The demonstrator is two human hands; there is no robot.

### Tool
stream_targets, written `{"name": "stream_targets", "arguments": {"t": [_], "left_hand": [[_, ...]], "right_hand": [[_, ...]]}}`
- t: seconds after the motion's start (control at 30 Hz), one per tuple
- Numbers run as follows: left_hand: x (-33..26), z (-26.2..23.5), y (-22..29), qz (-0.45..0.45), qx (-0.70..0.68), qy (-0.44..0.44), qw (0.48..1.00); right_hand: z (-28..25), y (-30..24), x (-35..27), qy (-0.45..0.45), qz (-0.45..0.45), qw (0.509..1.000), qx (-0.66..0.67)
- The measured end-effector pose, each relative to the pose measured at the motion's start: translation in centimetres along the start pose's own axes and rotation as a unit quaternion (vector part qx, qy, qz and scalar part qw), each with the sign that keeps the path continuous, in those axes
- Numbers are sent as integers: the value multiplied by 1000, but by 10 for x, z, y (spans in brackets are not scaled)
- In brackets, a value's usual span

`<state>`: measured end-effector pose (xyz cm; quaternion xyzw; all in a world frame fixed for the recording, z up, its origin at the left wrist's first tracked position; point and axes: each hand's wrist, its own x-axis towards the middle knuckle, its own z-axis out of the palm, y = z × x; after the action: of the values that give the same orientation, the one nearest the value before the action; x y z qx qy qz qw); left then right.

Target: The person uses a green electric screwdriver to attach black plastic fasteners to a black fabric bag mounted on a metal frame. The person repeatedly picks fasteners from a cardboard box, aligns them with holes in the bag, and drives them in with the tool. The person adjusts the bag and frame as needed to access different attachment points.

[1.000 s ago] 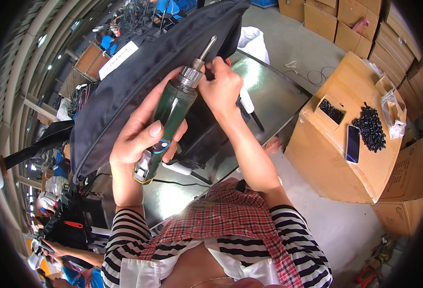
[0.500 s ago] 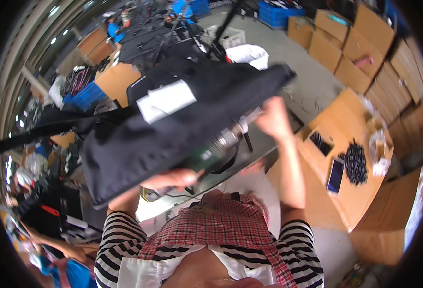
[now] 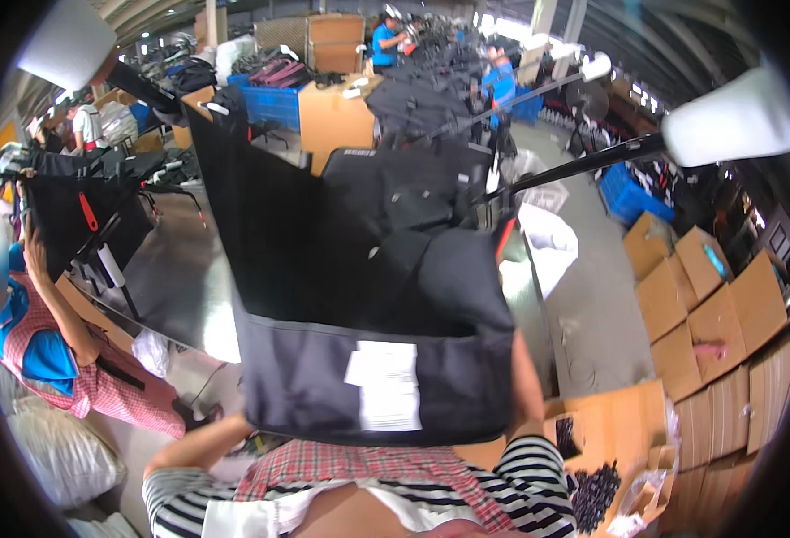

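Because a big black cloth piece [image 3: 301, 381] is in the way, neither the left grip nor the right grip can be seen, so nobody can tell how far open they are or whether they have hold of anything. The left forearm [image 3: 199, 446] goes behind its bottom left corner, and the right forearm [image 3: 527, 390] goes up behind its right side. The cloth piece is right in front of the person's chest, and the shiny desk [image 3: 180, 282] shows past it (whether the two touch is hard to say). It opens up like a bag, and a white paper label [image 3: 390, 394] is on its front.

A black bar [image 3: 587, 170] with a white end cover [image 3: 726, 125] sticks out to the right, and another white cover [image 3: 68, 45] is at the top left. Small black parts [image 3: 596, 493] lie on a cardboard box [image 3: 632, 412] on the right.

The cloth looks soft and bendy, maybe a bit slippery, and not easy to break. It is probably light for its size. The lower corners look like the best spots to hold, since the middle would likely sag.
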<state>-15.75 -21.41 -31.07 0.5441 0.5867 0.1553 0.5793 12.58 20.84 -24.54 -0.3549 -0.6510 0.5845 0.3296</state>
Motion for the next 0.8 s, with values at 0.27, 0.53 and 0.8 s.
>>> {"name": "stream_targets", "arguments": {"t": [0.27,0.53,0.8], "left_hand": [[-20,-22,-11,-14,-62,67,996],[70,-62,21,-42,-180,55,981],[144,-82,62,-171,-444,159,865]], "right_hand": [[288,-25,101,-280,64,947,144],[101,42,246,-143,25,989,-18],[-245,28,507,459,-207,815,-287]]}}
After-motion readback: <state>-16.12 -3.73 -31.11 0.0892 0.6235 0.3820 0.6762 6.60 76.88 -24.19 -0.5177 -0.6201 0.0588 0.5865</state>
